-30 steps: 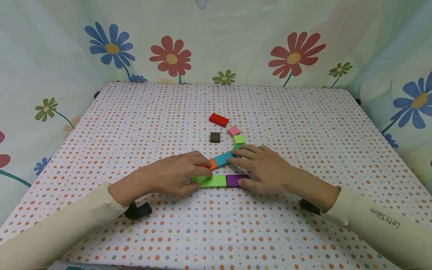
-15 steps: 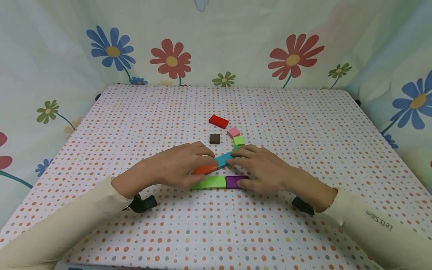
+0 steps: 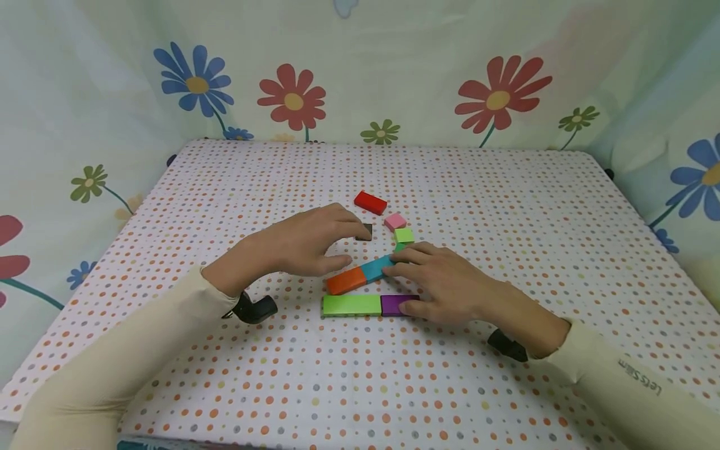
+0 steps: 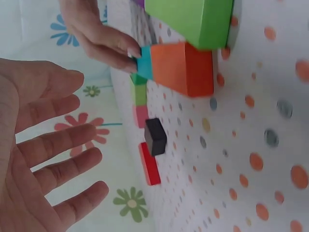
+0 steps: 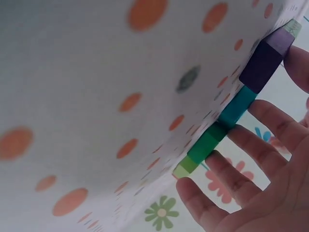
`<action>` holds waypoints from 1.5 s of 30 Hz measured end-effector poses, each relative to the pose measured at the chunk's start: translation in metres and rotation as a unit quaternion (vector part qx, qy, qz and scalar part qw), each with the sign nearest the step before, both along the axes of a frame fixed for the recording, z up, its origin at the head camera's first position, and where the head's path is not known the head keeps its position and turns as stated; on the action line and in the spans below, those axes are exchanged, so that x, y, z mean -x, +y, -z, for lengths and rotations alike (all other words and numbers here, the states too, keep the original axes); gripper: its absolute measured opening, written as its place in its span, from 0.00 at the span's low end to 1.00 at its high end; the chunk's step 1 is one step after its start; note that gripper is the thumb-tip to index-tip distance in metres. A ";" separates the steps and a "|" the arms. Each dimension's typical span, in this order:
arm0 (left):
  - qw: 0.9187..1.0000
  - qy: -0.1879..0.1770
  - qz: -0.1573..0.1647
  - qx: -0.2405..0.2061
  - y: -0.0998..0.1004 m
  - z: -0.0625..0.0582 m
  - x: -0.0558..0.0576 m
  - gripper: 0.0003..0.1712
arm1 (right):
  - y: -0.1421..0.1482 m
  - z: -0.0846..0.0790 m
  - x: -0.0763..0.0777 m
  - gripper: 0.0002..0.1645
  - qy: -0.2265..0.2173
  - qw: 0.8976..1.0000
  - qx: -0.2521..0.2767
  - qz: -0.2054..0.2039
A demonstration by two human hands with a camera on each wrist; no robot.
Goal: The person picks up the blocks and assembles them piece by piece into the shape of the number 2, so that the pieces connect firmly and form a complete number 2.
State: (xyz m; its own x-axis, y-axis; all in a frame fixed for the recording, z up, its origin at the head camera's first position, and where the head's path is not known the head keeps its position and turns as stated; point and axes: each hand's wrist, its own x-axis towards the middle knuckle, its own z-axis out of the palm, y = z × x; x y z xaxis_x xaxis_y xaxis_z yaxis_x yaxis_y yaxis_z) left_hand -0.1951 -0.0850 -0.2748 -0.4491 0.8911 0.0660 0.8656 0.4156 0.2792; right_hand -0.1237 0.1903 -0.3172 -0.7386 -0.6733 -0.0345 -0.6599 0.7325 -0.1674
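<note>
My left hand (image 3: 306,240) is in the air above the table, its fingers spread and nothing in it. In the head view its fingertips overlap a dark brown block (image 4: 155,137). With its fingers spread, my right hand (image 3: 444,284) rests on several blocks. Its thumb touches the purple block (image 3: 392,305), which lies end to end with a long lime block (image 3: 351,305). Other right fingertips lie at the blue block (image 3: 375,269) and the green block (image 5: 206,145). An orange block (image 3: 345,281) meets the blue one in a slanting row.
Beyond the green block, a small lime block (image 3: 403,235) and a pink block (image 3: 395,222) continue the line. Farther back lies a red block (image 3: 370,202). A dotted cloth covers the table (image 3: 253,187), with a flowered curtain (image 3: 416,56) behind.
My left hand has let go of the orange block and risen forward toward the dark brown block. The orange block now lies against the blue one. My right hand has stayed in place.
</note>
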 end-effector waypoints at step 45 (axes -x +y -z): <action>0.991 -0.024 -0.109 0.068 0.022 0.008 0.073 0.38 | 0.006 0.001 -0.013 0.41 -0.081 0.995 -0.014 0.048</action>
State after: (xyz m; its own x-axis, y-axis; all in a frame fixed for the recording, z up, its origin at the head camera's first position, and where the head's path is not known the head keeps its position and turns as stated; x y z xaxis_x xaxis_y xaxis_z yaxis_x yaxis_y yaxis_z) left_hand -0.2678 -0.0634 -0.2826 -0.6324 0.7711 -0.0740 0.7374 0.6286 0.2473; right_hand -0.1107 0.1966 -0.3183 -0.7830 -0.5967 -0.1755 -0.5525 0.7969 -0.2443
